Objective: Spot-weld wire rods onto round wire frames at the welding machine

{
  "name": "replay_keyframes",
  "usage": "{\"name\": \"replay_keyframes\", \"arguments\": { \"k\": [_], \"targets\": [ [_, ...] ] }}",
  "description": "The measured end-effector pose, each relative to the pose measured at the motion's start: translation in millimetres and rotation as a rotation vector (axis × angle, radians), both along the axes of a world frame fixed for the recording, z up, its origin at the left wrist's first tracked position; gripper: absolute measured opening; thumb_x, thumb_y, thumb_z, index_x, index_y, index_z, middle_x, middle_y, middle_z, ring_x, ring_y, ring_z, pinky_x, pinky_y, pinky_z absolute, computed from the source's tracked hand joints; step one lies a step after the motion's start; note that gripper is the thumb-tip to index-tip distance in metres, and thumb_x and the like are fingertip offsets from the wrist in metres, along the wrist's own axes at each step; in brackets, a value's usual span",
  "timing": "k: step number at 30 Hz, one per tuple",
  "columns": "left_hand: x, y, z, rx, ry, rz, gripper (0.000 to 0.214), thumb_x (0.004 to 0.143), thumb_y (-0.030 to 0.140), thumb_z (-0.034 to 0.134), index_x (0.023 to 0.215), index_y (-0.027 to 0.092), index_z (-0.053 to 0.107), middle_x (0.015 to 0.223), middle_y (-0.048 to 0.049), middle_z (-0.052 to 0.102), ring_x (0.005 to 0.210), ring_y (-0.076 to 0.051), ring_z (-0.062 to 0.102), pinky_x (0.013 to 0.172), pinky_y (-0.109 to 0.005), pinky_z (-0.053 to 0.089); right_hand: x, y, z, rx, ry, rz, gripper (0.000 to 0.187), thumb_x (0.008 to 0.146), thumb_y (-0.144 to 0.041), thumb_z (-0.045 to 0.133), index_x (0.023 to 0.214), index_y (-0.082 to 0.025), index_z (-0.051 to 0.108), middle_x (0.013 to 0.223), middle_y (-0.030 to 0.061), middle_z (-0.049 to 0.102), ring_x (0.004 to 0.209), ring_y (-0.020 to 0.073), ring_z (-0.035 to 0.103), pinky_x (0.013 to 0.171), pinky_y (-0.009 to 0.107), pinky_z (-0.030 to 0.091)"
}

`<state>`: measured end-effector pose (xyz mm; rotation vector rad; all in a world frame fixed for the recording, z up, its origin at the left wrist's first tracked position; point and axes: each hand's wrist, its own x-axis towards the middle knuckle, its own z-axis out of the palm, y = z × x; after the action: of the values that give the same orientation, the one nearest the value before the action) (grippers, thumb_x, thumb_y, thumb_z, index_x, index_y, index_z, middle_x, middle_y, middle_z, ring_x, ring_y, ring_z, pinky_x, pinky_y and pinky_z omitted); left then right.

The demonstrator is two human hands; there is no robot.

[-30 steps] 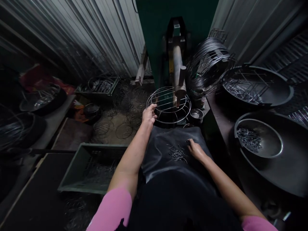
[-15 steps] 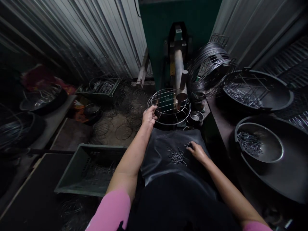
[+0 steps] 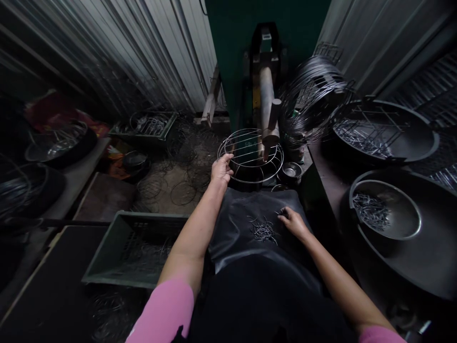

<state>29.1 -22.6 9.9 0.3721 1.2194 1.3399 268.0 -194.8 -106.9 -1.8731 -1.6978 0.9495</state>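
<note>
My left hand (image 3: 222,169) is closed on the near left rim of a round wire rack (image 3: 246,165), two wire rings with parallel bars across. The rack sits level under the copper-coloured tip of a spot welder's upper arm (image 3: 268,102). Over the dark apron (image 3: 235,214) on my lap, my right hand (image 3: 291,221) pinches a short piece of wire whose end shows at the fingertips. Left of that hand, a small pile of short curved wire pieces (image 3: 263,230) lies on the apron.
At right, a bowl of wire pieces (image 3: 410,221) stands in a big black pan (image 3: 435,257), with another pan (image 3: 424,147) behind. A wire coil (image 3: 314,100) stands beside the welder. At left are a green crate (image 3: 103,257) and loose wire rings (image 3: 183,194) on the floor.
The view has shifted slightly. My left hand keeps its hold on the rack, and my right hand stays beside the pile with almost no movement.
</note>
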Motion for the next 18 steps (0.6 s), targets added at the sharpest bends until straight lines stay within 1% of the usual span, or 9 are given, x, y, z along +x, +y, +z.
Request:
{"name": "replay_keyframes", "arguments": {
  "k": [4, 7, 13, 15, 18],
  "targets": [
    [1, 0, 1.6, -0.012, -0.003, 0.011, 0.03, 0.049, 0.016, 0.068, 0.057, 0.018, 0.039, 0.044, 0.0116, 0.021, 0.033, 0.0, 0.015, 0.033, -0.015, 0.009, 0, 0, 4.1, -0.015, -0.014, 0.004, 0.009, 0.072, -0.029, 0.052, 0.074, -0.021, 0.051, 0.068, 0.0009, 0.06, 0.065, 0.017, 0.057, 0.063, 0.027, 0.041],
    [1, 1, 2.8, -0.021, 0.002, 0.013, 0.03, 0.049, 0.015, 0.068, 0.058, 0.018, 0.04, 0.044, 0.0115, 0.021, 0.034, -0.001, 0.016, 0.033, -0.015, 0.009, -1, -1, 8.1, -0.008, -0.017, 0.019, 0.008, 0.073, -0.028, 0.052, 0.077, -0.021, 0.053, 0.07, 0.0012, 0.062, 0.067, 0.0169, 0.057, 0.065, 0.027, 0.042],
    [2, 4, 4.6, -0.017, 0.014, 0.014, 0.033, 0.048, 0.017, 0.068, 0.058, 0.018, 0.037, 0.045, 0.0115, 0.022, 0.035, 0.0, 0.014, 0.033, -0.015, 0.009, -14, -13, 11.0, -0.051, 0.023, 0.152, 0.007, 0.075, -0.027, 0.049, 0.075, -0.021, 0.053, 0.07, 0.0015, 0.063, 0.068, 0.0174, 0.059, 0.065, 0.027, 0.043],
    [2, 4, 4.8, -0.009, 0.011, 0.01, 0.035, 0.048, 0.017, 0.069, 0.058, 0.018, 0.036, 0.045, 0.0115, 0.022, 0.035, 0.0, 0.014, 0.033, -0.015, 0.008, -18, -17, 11.2, -0.045, 0.042, 0.14, 0.007, 0.076, -0.026, 0.048, 0.073, -0.021, 0.052, 0.067, 0.0009, 0.062, 0.065, 0.0169, 0.058, 0.064, 0.027, 0.043],
    [1, 5, 5.3, 0.007, 0.012, 0.005, 0.035, 0.047, 0.018, 0.069, 0.059, 0.018, 0.037, 0.047, 0.0115, 0.023, 0.035, 0.0, 0.014, 0.034, -0.016, 0.008, -20, -18, 17.0, 0.004, 0.146, 0.038, 0.01, 0.076, -0.03, 0.048, 0.072, -0.021, 0.051, 0.065, 0.001, 0.061, 0.063, 0.0163, 0.057, 0.062, 0.027, 0.044]
  ]
}}
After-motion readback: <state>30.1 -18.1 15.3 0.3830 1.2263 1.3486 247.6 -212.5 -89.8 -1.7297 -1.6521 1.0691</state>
